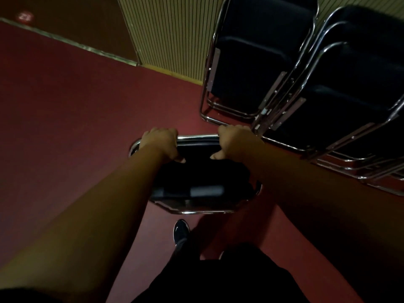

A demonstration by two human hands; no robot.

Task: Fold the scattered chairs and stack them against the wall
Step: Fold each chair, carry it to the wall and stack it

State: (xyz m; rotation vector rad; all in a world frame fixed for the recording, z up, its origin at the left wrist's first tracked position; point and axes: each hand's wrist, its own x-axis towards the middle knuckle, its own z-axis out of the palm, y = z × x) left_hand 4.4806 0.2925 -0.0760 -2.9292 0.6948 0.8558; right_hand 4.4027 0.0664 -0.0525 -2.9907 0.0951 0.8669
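Note:
A black padded chair [196,171] with a chrome tube frame stands in front of me, seen from above. My left hand [160,142] grips the left end of its top rail, fingers curled over the chrome bar. My right hand [234,139] grips the right end of the same rail. Two groups of folded black chairs lean against the ribbed wall [170,33]: one group [258,62] further back, and a larger group [354,88] at the right, its chrome legs close to my right hand.
Red carpet [76,110] covers the floor, with open floor to the left. A metal strip [65,41] borders a dark floor area at the top left. My black shoe [181,230] is just behind the chair.

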